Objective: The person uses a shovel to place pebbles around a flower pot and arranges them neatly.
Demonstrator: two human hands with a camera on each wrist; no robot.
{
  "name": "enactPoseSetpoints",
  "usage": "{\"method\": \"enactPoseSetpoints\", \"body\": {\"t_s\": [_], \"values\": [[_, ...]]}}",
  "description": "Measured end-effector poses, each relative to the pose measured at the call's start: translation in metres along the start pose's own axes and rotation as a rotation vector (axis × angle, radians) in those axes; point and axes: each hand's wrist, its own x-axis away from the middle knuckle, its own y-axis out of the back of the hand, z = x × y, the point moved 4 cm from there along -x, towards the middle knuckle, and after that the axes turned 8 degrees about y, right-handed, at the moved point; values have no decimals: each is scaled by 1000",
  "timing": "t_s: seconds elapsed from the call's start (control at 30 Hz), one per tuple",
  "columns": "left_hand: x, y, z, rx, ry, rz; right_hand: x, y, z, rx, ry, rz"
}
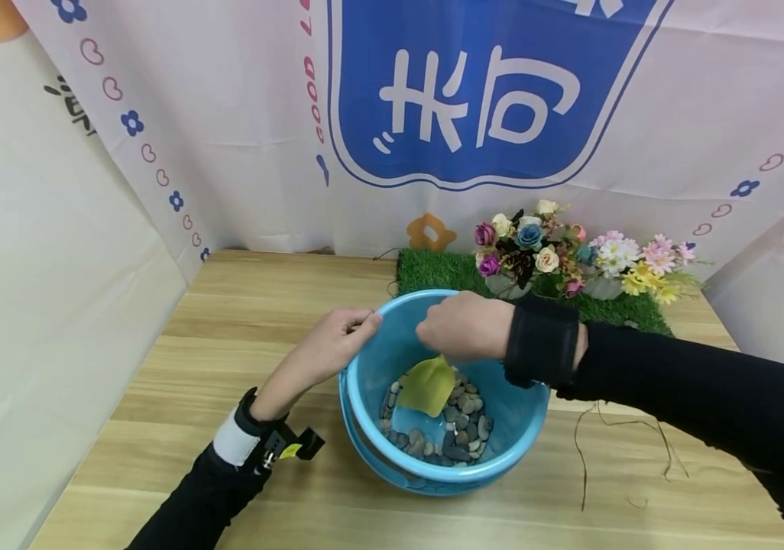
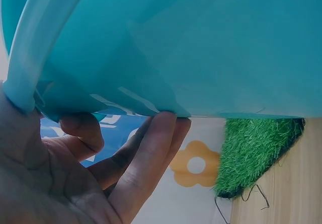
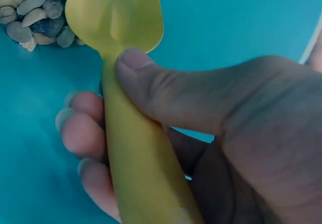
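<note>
A light-blue plastic bucket [image 1: 433, 469] stands on the wooden table, with several grey and tan pebbles [image 1: 464, 420] along its bottom. My left hand [image 1: 323, 347] grips the bucket's left rim; in the left wrist view, its fingers [image 2: 146, 163] press against the outer wall. Over the bucket's opening, my right hand [image 1: 466, 327] holds a small yellow shovel [image 1: 428, 386], whose blade points down among the pebbles. The right wrist view shows the thumb [image 3: 161, 85] lying along the shovel's handle [image 3: 138, 158] and the fingers curled round behind it. The blade looks bare of pebbles.
Behind the bucket lies a green artificial-grass mat [image 1: 436, 267] with a mixed artificial bouquet [image 1: 529, 244] and a pink-and-yellow flower bunch [image 1: 646, 263]. Thin brown strings [image 1: 660, 435] lie on the table [image 1: 254, 298] at the right. A printed cloth [image 1: 261, 168] hangs behind everything.
</note>
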Motion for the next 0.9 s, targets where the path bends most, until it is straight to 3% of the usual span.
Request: {"method": "enactPoseSetpoints", "body": {"t_s": [0.4, 0.6, 0.7, 0.9], "values": [[0, -2, 0, 19, -10, 11, -16, -24, -5, -113, 64, 88], [0, -1, 0, 3, -19, 2, -25, -32, -5, -160, 93, 171], [0, -1, 0, 1, -16, -2, -28, -38, -6, -217, 139, 209], [0, -2, 0, 1, -10, -10, -40, -59, -18, -277, 262, 177]]}}
